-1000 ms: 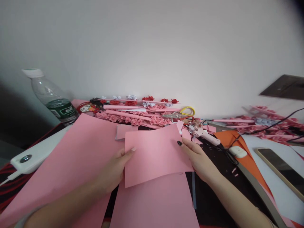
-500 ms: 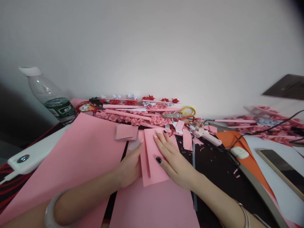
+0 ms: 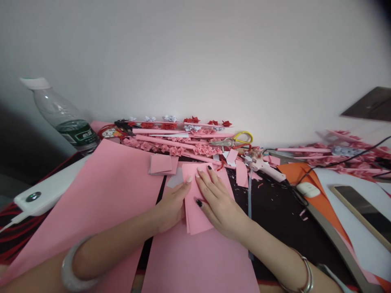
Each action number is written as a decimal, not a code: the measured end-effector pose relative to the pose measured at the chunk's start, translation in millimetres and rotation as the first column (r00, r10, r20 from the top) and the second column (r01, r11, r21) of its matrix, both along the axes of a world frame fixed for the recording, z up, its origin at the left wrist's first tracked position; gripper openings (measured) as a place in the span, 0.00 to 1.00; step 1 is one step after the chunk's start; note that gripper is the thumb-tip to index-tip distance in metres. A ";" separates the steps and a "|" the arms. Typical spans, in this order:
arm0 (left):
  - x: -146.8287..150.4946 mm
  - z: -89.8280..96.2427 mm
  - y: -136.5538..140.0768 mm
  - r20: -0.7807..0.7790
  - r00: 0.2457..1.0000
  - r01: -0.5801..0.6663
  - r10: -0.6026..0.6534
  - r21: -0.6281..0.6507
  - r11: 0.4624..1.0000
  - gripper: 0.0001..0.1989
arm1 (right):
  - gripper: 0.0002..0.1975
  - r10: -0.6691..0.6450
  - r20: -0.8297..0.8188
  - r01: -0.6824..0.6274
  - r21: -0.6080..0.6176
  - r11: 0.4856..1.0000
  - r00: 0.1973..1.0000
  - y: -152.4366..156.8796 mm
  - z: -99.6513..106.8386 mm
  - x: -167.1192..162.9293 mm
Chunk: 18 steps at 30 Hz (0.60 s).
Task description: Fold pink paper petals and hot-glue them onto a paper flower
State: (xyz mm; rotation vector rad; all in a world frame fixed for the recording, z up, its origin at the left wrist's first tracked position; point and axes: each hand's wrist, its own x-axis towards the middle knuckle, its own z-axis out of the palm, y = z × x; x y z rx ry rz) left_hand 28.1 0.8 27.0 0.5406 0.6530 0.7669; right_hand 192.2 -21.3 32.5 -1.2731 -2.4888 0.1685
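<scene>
head view: the folded pink sheet (image 3: 194, 215) lies at the center of the work area, on top of a larger pink sheet (image 3: 200, 260). its long edges run away from the person, and its layers are slightly offset at the lower left edge.

right hand (image 3: 217, 202): palm down, fingers extended and a little apart, laid flat across the upper and right part of the folded pink sheet. the hand presses on the surface and grips nothing. a metal bracelet (image 3: 307, 272) sits at the wrist.

left hand (image 3: 171, 207): placed at the left edge of the folded pink sheet, thumb extended onto the top face. the other fingers are largely hidden, so whether they pinch the sheet from below cannot be told. a pale bangle (image 3: 69, 268) sits on the forearm.

surroundings: a wide pink sheet (image 3: 122, 187) lies to the left. a stack of small pink squares (image 3: 161, 164) lies just beyond the left hand. pliers (image 3: 224, 142) with yellow and red handles rest near paper flower stems (image 3: 171, 142) along the wall. a glue gun (image 3: 269, 171) lies beyond the right hand, with a phone (image 3: 366, 211) farther right.
</scene>
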 end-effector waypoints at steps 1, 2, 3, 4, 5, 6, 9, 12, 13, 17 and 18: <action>0.2 -0.8 0.0 0.008 1.000 0.003 -0.003 0.010 1.000 0.20 | 0.29 -0.008 -0.001 0.008 0.004 1.000 1.000 -0.1 -0.4 -0.3; 0.5 -1.2 0.0 0.018 1.000 0.007 -0.008 0.021 1.000 0.20 | 0.29 -0.015 -0.003 0.015 0.007 1.000 1.000 -0.2 -0.7 -0.6; 0.7 -1.3 0.0 0.026 1.000 0.011 -0.012 0.027 1.000 0.20 | 0.29 -0.019 -0.004 0.019 0.009 1.000 1.000 -0.3 -0.8 -0.9; 1.0 -1.3 -0.1 0.028 1.000 0.010 -0.011 0.029 1.000 0.20 | 0.28 -0.023 -0.005 0.023 0.008 1.000 1.000 -0.5 -0.9 -1.3; 1.2 -1.2 -0.2 0.026 1.000 0.008 -0.009 0.026 1.000 0.20 | 0.28 -0.026 -0.006 0.026 0.007 1.000 1.000 -0.7 -0.9 -1.6; 1.4 -1.0 -0.3 0.019 1.000 0.007 -0.007 0.017 1.000 0.20 | 0.28 -0.028 -0.006 0.028 0.004 1.000 1.000 -0.8 -0.8 -1.8; 1.7 0.7 -1.0 0.001 1.000 0.001 -0.001 -0.002 1.000 0.21 | 0.28 -0.037 -0.004 0.037 -0.004 0.999 0.999 -1.0 -0.4 -1.9; 1.5 3.3 -2.4 -0.013 1.000 0.003 -0.003 -0.004 1.000 0.21 | 0.28 -0.043 -0.009 0.043 -0.005 0.999 0.999 -0.9 0.0 -1.4; 1.5 3.9 -2.8 -0.016 1.000 0.004 -0.004 -0.005 1.000 0.21 | 0.28 -0.045 -0.012 0.045 -0.003 0.999 0.999 -0.8 0.0 -1.2; 2.0 3.7 -3.5 0.006 1.000 0.001 -0.001 -0.016 1.000 0.21 | 0.28 -0.048 -0.013 0.048 0.001 0.999 0.999 -1.1 0.4 -1.5; 2.3 3.3 -3.3 0.008 1.000 -0.002 0.002 -0.017 1.000 0.21 | 0.28 -0.051 -0.008 0.051 0.002 0.999 0.999 -1.2 0.5 -1.7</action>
